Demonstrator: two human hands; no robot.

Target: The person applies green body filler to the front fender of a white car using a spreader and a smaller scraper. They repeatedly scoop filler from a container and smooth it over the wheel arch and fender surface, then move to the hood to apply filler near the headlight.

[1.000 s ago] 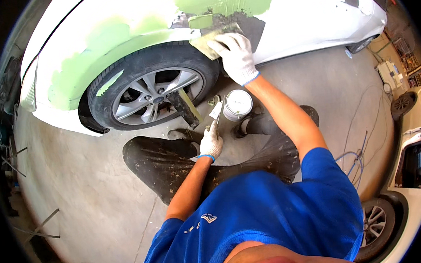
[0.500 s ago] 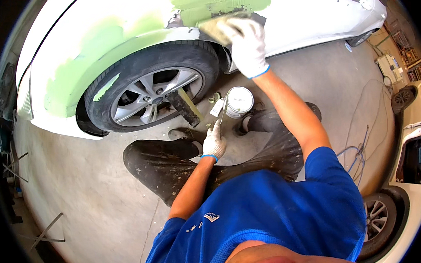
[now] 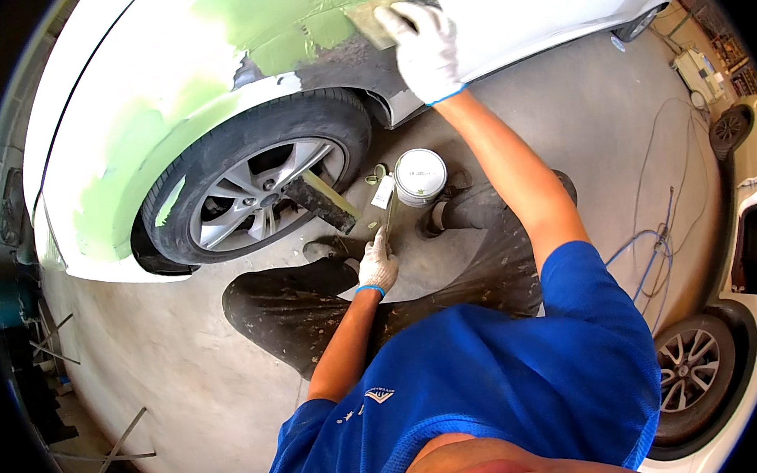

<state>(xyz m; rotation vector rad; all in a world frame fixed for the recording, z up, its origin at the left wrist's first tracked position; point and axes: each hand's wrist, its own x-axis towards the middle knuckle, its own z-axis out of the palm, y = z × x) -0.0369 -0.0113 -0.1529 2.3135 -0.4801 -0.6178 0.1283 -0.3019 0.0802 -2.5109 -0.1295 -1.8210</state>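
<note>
My right hand [image 3: 428,53], in a white glove with a blue cuff, grips a flat pale spreader [image 3: 371,24]. Its blade lies against the car's side panel above the rear of the wheel arch, among light green filler [image 3: 292,27] and dark bare patches. Down between my knees, my gloved left hand [image 3: 378,264] is closed around a thin, flat tool [image 3: 391,208] seen nearly edge-on, so its kind is unclear. A white lidded can [image 3: 421,175] stands on the floor just beyond it.
The car's wheel [image 3: 263,187] is in front of me, with a black bar with a green edge [image 3: 329,206] leaning by it. A tape roll [image 3: 378,172] lies near the can. Blue hose [image 3: 656,241] coils at right, beside another vehicle's wheel [image 3: 688,365]. Metal stands [image 3: 114,448] are at left.
My right hand has moved the spreader upward over the panel, away from the wheel arch edge. My left hand keeps its hold near my knees. The whole view has shifted slightly.
</note>
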